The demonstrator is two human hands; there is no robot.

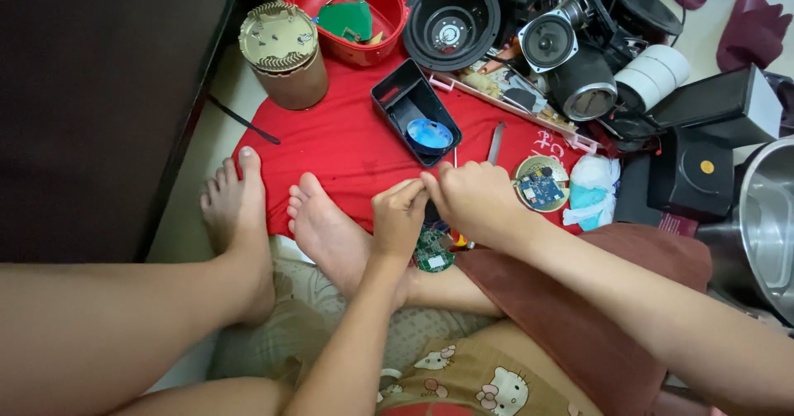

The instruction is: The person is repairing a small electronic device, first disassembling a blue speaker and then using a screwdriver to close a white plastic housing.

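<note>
Over the red cloth, left hand and right hand meet fingertip to fingertip, both closed in a pinch above a small green circuit board; what they pinch cannot be made out. Just beyond lie a black rectangular plastic tray and a round blue-centred circuit board.

Reds, greens and dark plastics under your hands.

Your red cloth spreads far of your feet, with a red tub holding a green piece at the far edge. The brass-coloured canister sits far left. A black tray holds a blue disc. Near your left hand lies a green circuit board; right of your right hand, a round gold-rimmed board with a blue centre. A maroon towel covers your right leg.
</note>
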